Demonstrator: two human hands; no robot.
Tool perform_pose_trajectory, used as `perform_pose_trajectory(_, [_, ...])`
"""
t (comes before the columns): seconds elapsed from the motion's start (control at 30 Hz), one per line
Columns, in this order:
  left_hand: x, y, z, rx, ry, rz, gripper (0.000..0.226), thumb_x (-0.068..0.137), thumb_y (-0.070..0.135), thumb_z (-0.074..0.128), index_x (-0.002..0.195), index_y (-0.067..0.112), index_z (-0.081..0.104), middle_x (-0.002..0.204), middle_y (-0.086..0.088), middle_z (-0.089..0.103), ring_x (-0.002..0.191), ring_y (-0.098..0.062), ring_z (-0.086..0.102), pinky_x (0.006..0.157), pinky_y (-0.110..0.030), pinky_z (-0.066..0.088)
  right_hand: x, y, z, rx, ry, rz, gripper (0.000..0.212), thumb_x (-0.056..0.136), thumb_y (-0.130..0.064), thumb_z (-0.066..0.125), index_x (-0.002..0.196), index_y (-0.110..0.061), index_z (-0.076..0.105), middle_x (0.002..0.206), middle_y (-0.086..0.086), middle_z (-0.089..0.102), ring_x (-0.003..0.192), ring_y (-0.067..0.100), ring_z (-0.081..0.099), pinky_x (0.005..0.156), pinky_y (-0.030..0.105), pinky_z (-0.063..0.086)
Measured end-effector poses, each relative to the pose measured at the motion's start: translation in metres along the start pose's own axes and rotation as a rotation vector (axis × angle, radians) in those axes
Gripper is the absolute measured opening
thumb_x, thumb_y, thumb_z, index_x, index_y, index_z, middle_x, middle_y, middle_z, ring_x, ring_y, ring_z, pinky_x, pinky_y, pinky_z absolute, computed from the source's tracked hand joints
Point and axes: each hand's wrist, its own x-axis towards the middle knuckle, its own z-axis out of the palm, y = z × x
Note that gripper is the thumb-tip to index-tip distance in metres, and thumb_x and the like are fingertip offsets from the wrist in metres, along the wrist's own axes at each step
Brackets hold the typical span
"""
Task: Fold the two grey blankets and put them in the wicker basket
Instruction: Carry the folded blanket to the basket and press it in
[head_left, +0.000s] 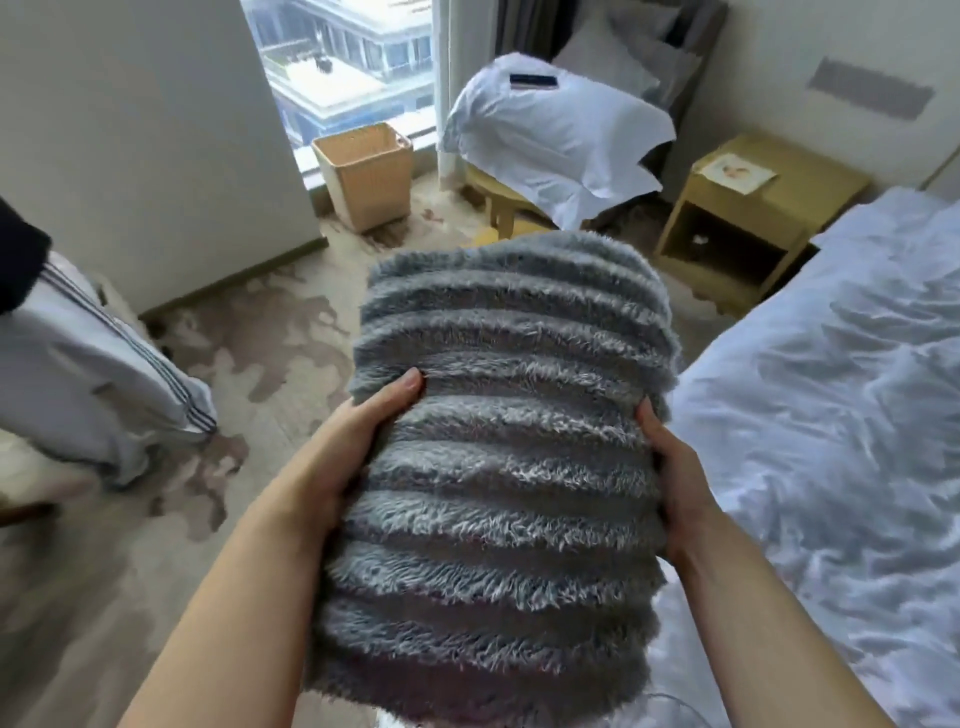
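A: Item one, grey blanket (506, 415): handling?

B: Judged soft, bulky, light; liable to sag or unfold unless taken at both side edges, as it was.

A: Appearance?

B: Folded, shaggy, ribbed in pale and dark bands.

A: Grip, location?

B: Left hand (363, 441) and right hand (670, 467) clasped opposite sides, the blanket carried between them; wicker basket (363, 174) well beyond, by the window.

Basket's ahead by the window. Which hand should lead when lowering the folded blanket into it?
Left, probably. The wicker basket stands ahead to the left, on the left hand's side. The right hand grips the blanket's far side and would have to cross over.
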Motion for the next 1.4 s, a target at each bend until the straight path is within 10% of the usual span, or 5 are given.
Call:
perform_pose_trajectory(0.5, [0.115, 0.095, -0.148, -0.084, 0.004, -0.059, 0.076, 0.053, 0.058, 0.083, 0.117, 0.021, 0.068, 0.112, -0.016, 0.070, 0.100, -0.036, 0.068, 0.089, -0.050, 0.053, 0.158, -0.017, 0.143, -0.175, 0.038, -0.043, 0.061, 0.060, -0.059, 0.079, 0.107, -0.021, 0.074, 0.117, 0.019, 0.067, 0.109, 0.040, 0.063, 0.098, 0.059, 0.045])
perform_pose_trajectory(0.73, [0.241, 0.180, -0.163, -0.069, 0.023, -0.084, 0.081, 0.049, 0.057, 0.086, 0.119, 0.019, 0.067, 0.113, -0.017, 0.069, 0.102, -0.037, 0.067, 0.093, -0.053, 0.051, 0.311, -0.068, 0.161, -0.157, 0.136, -0.099, 0.062, 0.078, -0.048, 0.056, 0.131, -0.016, 0.056, 0.136, 0.013, 0.056, 0.128, 0.032, 0.050, 0.110, 0.052, 0.035])
perform_pose_trajectory(0.93, [0.346, 0.292, -0.186, -0.084, 0.082, -0.078, 0.076, 0.048, 0.053, 0.087, 0.114, 0.021, 0.070, 0.113, -0.015, 0.070, 0.099, -0.034, 0.069, 0.076, -0.043, 0.057, 0.449, -0.142, 0.222, -0.119, -0.014, -0.080, 0.040, 0.080, -0.041, 0.054, 0.096, -0.013, 0.078, 0.093, 0.011, 0.075, 0.084, 0.026, 0.073, 0.065, 0.034, 0.059])
perform_pose_trajectory(1.1, [0.396, 0.357, -0.226, -0.127, 0.164, -0.049, 0.075, 0.050, 0.054, 0.086, 0.114, 0.020, 0.070, 0.112, -0.015, 0.071, 0.097, -0.033, 0.070, 0.071, -0.040, 0.057, 0.545, -0.172, 0.276, -0.225, -0.014, 0.031, 0.074, 0.080, -0.055, 0.054, 0.139, -0.011, 0.048, 0.143, 0.012, 0.049, 0.134, 0.030, 0.042, 0.113, 0.052, 0.029])
perform_pose_trajectory(1.4, [0.552, 0.450, -0.333, -0.187, 0.164, -0.110, 0.067, 0.044, 0.059, 0.087, 0.100, 0.023, 0.076, 0.108, -0.015, 0.072, 0.091, -0.033, 0.071, 0.073, -0.042, 0.057, 0.729, -0.205, 0.379, -0.363, -0.015, -0.007, 0.070, 0.074, -0.059, 0.059, 0.131, -0.019, 0.057, 0.141, 0.004, 0.051, 0.129, 0.026, 0.048, 0.111, 0.048, 0.034])
